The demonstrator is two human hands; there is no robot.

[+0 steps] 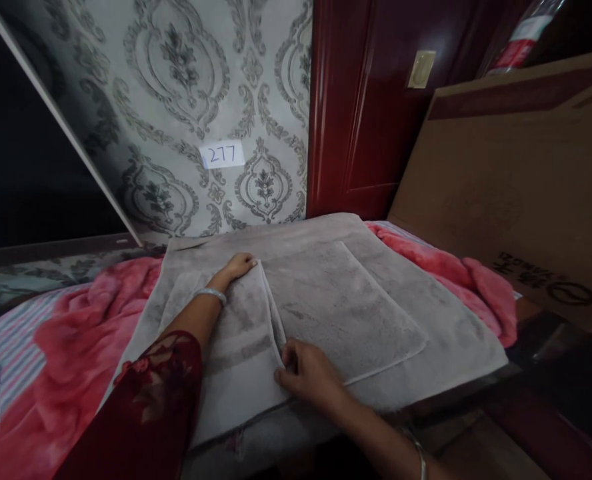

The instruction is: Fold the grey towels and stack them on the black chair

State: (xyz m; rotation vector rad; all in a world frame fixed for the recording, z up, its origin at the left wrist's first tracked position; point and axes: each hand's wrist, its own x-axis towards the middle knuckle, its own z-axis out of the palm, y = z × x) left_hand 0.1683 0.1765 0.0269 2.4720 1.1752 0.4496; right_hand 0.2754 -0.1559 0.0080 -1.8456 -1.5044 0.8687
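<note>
A light grey towel (341,307) lies partly folded, with one edge raised in a ridge down its middle. At the far end of that ridge, my left hand (241,265) pinches the towel's edge. My right hand (306,373) grips the near end of the same edge between thumb and fingers. Under the towel spreads a larger grey cloth (436,333), draped over the surface. A bracelet circles my left wrist, and a bangle shows on my right forearm.
Pink fuzzy blankets (96,307) bunch up on both sides over a striped sheet (16,327). A large cardboard box (506,180) leans at the right, with a bottle (521,40) behind it. A dark screen (41,147) stands at the left. Patterned wallpaper carries a paper label (223,154) reading 277.
</note>
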